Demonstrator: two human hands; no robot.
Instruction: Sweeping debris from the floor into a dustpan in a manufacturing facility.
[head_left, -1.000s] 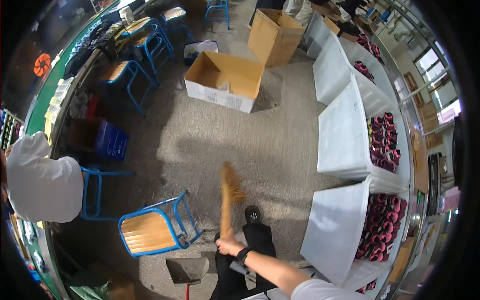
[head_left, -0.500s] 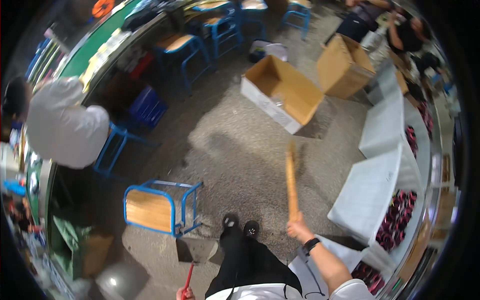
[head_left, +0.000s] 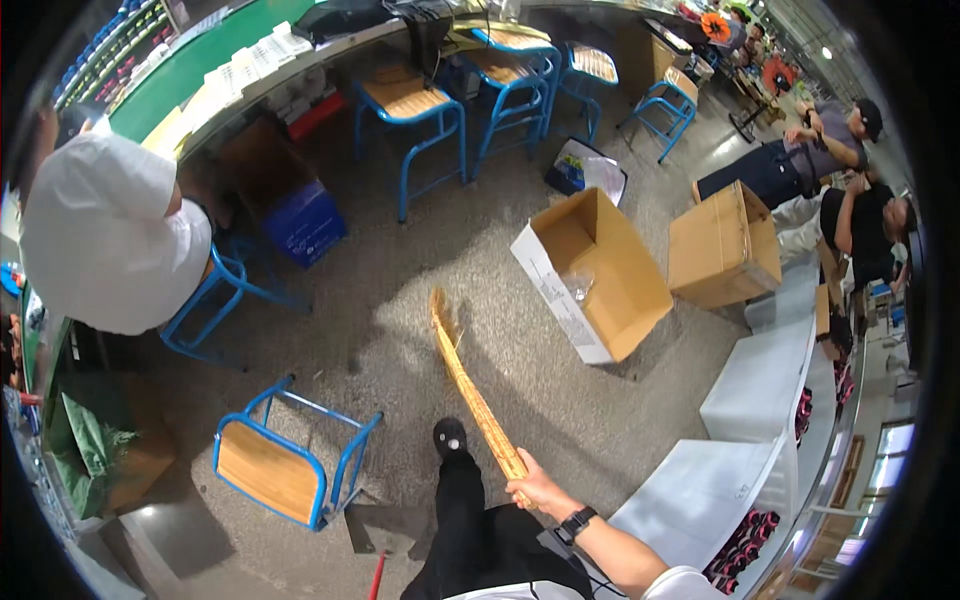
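My right hand [head_left: 538, 487], with a dark watch on its wrist, is closed around a long yellow straw broom [head_left: 474, 405]. The broom slants away to the left, and its brushy tip is over the grey floor. At the lower edge stands a grey dustpan [head_left: 378, 530] with a red handle [head_left: 377, 576], left of my black-trousered leg. My left hand is out of view below the handle's lower end. One dark shoe [head_left: 450, 436] shows beside the broom.
A blue-framed stool [head_left: 270, 470] lies tipped over on the left. An open carton [head_left: 560, 300] and a brown carton [head_left: 722, 250] stand ahead right. White bins [head_left: 680, 500] line the right. A person in white [head_left: 105, 235] sits at the left bench; two people are at the far right.
My right hand and the broom have swung left, the broom now slanting leftward. My left hand, earlier on the red handle, has left the view. The whole view has shifted as well.
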